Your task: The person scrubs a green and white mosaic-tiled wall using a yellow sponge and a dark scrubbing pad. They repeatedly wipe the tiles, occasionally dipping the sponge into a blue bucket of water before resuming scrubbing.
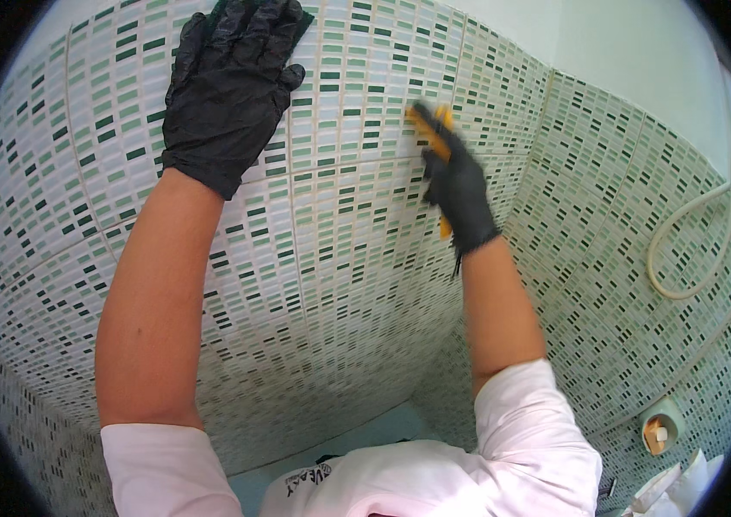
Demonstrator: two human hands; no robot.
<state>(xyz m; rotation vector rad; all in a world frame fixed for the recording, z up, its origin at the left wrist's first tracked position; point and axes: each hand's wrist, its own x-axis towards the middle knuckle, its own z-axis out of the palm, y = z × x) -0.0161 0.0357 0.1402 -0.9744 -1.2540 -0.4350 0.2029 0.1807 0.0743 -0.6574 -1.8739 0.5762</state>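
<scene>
Mosaic-patterned wall tiles (352, 239) in white and greens rise before me, with pale grout lines between them. My left hand (226, 97), in a black disposable glove, lies spread on the wall at the upper left. Under its fingers is a dark green scouring pad (305, 26), mostly covered by the hand and partly cut off by the top of the view. Lower and to the right, my right hand (462, 187), also black-gloved, grips a yellow-and-black hand tool (433, 132) at the wall. Motion blur hides the tool's exact kind and its working end.
On the right-hand wall hangs a looped pale hose (656, 258). Below it a rounded wall holder (670, 413) contains small tan and white items. White plastic bags (676, 485) lie at the lower right. A pale blue surface (378, 430) shows at the wall's foot.
</scene>
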